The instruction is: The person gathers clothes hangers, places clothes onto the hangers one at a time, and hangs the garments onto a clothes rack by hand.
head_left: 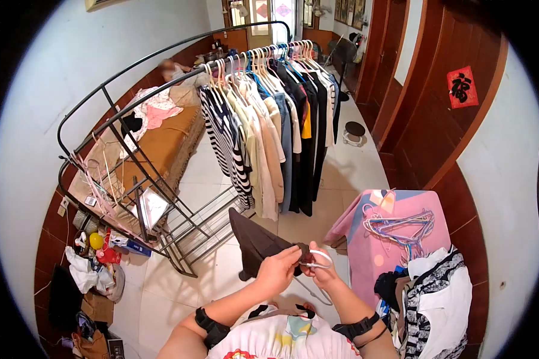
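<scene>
A dark brown garment [257, 240] hangs out to the left of my hands, bunched where they meet. My left hand [279, 268] is closed on its gathered edge. Close beside it, my right hand [321, 270] grips a white hanger [321, 256], whose lower part curves down below the hands. Part of the hanger is hidden by the cloth and fingers. Beyond the garment stands a black metal rack [179, 81] with many clothes [269, 125] on hangers, a striped one nearest.
On the right, a pink-covered surface [356, 239] bears several loose hangers [401, 227], with piled clothes [440, 305] in front. A sofa [161, 140] with clothes, and a person [172, 70] at its far end, are behind the rack. Bags [105, 272] lie lower left; a stool [354, 131] stands farther back.
</scene>
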A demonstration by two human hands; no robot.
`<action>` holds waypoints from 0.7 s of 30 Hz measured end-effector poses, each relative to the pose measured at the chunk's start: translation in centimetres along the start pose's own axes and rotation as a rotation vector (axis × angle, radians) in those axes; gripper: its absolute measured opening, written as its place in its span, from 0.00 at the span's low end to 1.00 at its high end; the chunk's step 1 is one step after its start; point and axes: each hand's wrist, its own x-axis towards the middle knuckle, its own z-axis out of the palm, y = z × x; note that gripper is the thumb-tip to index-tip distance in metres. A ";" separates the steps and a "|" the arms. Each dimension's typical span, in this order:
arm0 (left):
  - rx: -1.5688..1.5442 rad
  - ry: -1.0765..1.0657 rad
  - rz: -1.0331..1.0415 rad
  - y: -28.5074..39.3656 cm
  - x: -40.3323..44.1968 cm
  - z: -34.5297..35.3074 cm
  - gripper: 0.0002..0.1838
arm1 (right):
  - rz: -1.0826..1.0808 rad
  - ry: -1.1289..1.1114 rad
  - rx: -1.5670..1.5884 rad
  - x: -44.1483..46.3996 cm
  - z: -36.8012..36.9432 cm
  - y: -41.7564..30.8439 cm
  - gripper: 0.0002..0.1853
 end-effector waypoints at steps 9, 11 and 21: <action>0.566 -0.062 0.406 3.9 4.0 -1.5 0.10 | -0.214 0.002 -0.165 -3.0 0.2 -4.6 0.21; 0.502 -0.101 0.434 4.2 5.1 -1.6 0.12 | -0.281 0.022 -0.171 -3.9 0.3 -5.6 0.19; 0.346 0.016 0.354 9.9 10.1 -3.1 0.17 | -1.121 0.522 -1.107 -8.3 -7.3 -8.4 0.06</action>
